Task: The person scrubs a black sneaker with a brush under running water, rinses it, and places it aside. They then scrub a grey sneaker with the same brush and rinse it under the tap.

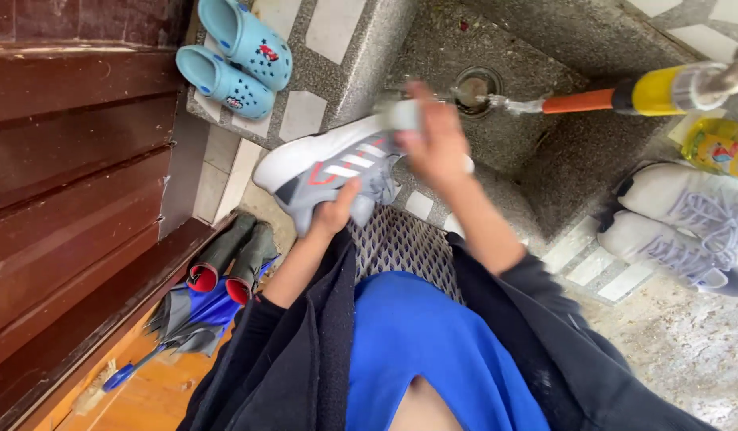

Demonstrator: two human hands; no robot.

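L hand (pixel 337 214) is gripping the grey-and-white sneaker (pixel 329 168) from below near the heel, holding it over the edge of the granite wash basin (pixel 544 152). R hand (pixel 437 144) is closing around a blurred pale object, can't tell what, pressed on the shoe's top. An orange-yellow hose (pixel 624 97) is spraying water twd the drain (pixel 474 86). Pair of white-lilac sneakers (pixel 688 227) is sitting at right w/ a yellow bottle (pixel 716 148); blue clogs (pixel 233 56), dark rubber boots (pixel 233 259) & a blue umbrella (pixel 185 319) are lying at left.
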